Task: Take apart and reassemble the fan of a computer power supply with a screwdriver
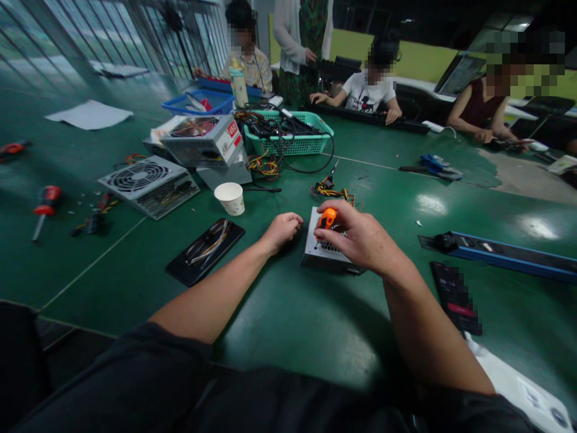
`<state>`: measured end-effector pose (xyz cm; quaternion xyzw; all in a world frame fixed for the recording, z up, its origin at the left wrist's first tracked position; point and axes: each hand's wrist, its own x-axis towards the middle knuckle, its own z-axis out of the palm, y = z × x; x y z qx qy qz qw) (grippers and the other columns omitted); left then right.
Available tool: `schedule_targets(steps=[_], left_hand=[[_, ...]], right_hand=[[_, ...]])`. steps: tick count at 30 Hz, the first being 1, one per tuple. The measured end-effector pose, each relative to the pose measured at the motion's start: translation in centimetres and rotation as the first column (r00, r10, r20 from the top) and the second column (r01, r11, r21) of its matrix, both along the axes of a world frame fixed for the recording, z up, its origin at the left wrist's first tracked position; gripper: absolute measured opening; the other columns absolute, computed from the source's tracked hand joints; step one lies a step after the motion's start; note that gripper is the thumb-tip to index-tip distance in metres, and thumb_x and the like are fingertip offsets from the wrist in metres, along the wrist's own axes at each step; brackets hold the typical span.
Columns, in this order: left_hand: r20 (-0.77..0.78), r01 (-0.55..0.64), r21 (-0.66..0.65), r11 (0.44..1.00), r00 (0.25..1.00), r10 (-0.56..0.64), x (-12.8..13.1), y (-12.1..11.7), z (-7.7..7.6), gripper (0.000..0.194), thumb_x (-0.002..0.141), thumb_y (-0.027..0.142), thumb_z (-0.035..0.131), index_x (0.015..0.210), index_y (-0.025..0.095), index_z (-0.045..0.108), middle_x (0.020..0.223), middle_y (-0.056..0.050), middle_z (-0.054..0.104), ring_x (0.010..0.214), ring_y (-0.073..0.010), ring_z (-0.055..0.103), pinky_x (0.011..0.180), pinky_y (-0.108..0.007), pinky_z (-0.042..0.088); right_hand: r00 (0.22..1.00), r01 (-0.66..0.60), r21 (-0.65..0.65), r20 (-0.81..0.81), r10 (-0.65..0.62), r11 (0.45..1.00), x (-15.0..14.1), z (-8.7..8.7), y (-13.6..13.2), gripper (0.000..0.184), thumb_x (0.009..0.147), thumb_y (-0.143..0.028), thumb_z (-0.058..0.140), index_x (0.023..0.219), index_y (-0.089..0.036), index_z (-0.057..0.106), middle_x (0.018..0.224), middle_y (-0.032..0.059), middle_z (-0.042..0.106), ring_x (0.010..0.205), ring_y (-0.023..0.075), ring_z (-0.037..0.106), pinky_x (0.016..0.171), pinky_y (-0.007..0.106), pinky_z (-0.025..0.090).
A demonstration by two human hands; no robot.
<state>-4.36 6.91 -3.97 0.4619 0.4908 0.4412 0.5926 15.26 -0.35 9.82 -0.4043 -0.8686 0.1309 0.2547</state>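
A small grey power supply unit (310, 248) with a perforated panel lies on the green table in front of me. My right hand (363, 234) is above it, fingers closed around the orange handle of a screwdriver (328, 217). The tool points down at the panel; where its tip rests is hard to make out. My left hand (283, 232) stays just left of the unit, apart from it, with its fingers curled together. Whatever those fingers may hold is hidden. Behind the unit lies a bundle of yellow and black cables (333, 191).
Left of me are a paper cup (229, 199), glasses on a black tray (192, 269), more power supplies (151, 183) and a red screwdriver (46, 201). A green basket (311, 144) holds cables. On the right are a phone (455, 294) and a blue power strip (509, 252). Several people are across the table.
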Motion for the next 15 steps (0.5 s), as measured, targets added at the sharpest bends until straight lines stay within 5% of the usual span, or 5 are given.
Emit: schedule_targets(steps=[15], left_hand=[[-0.005, -0.003, -0.001, 1.0, 1.0, 0.003, 0.1, -0.03, 0.13, 0.018, 0.069, 0.01, 0.049, 0.084, 0.015, 0.059, 0.06, 0.005, 0.048, 0.04, -0.0034, 0.033, 0.038, -0.017, 0.019]], right_hand=[[1.0, -0.001, 0.033, 0.006, 0.001, 0.999, -0.01, -0.24, 0.05, 0.04, 0.091, -0.04, 0.067, 0.126, -0.025, 0.054, 0.099, 0.0027, 0.073, 0.079, 0.019, 0.07, 0.069, 0.027, 0.047]])
